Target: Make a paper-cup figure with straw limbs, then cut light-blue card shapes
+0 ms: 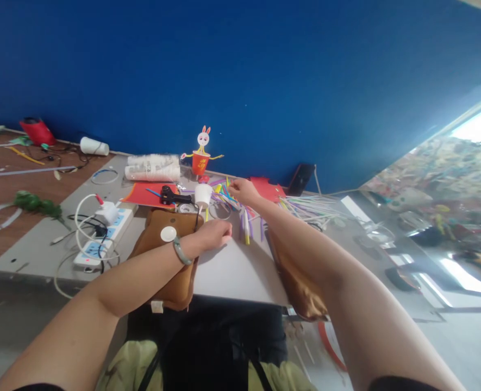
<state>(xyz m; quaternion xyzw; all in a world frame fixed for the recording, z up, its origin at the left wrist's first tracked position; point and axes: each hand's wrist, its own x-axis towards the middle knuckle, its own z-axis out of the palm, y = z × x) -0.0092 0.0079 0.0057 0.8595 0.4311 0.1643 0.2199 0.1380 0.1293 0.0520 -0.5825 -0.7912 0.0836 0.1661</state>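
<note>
My left hand (217,234) is curled closed above the white board (240,277), beside a brown cushion (164,290); whatever is in its fingers is hidden. Farther forward, my right hand (244,191) reaches into a pile of thin coloured sticks (246,225), like pipe cleaners or straws. Its fingers are bent together at the pile, and I cannot make out what they hold. A white paper cup (202,195) stands upside down left of the right hand. Behind it, a rabbit figure (203,139) rises from a red cup (200,163).
A black glue gun (175,196) lies on red paper (142,194). Stacked paper cups (152,168) lie behind it. A power strip (105,239) with loose cables is at left. A white disc (168,234) rests on the cushion. More sticks (309,210) spread at right, before the blue wall.
</note>
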